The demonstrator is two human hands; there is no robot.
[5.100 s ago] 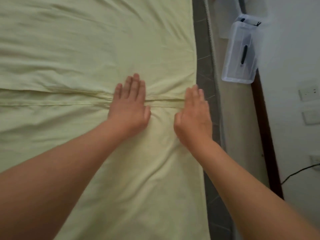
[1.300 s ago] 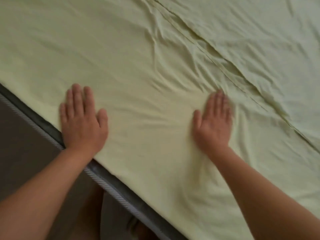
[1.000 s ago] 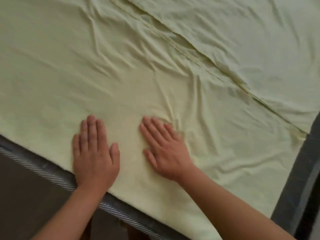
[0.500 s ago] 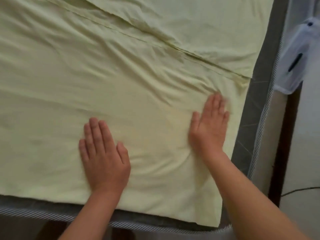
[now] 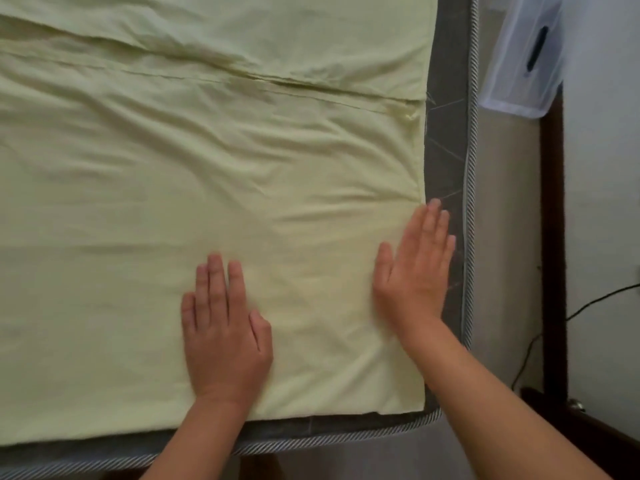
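A pale yellow-green sheet [image 5: 173, 188] lies spread over a grey mattress [image 5: 446, 143], its near right corner close to the mattress corner. A hemmed fold line [image 5: 311, 88] runs across the sheet at the far side, and soft creases fan out from it. My left hand [image 5: 225, 327] presses flat on the sheet near its front edge, fingers straight and together. My right hand [image 5: 415, 268] lies flat at the sheet's right edge, fingertips reaching over onto the grey mattress.
The mattress has striped piping [image 5: 468, 202] along its right and front edges. A clear plastic storage box [image 5: 519, 57] stands on the floor at the upper right beside a dark wooden frame [image 5: 552, 237]. A black cable [image 5: 588, 306] runs along the white wall.
My right hand has slid rightward across the sheet to its right edge, flattening creases. My left hand stayed flat near the front edge, and the view swung toward the mattress's right corner.
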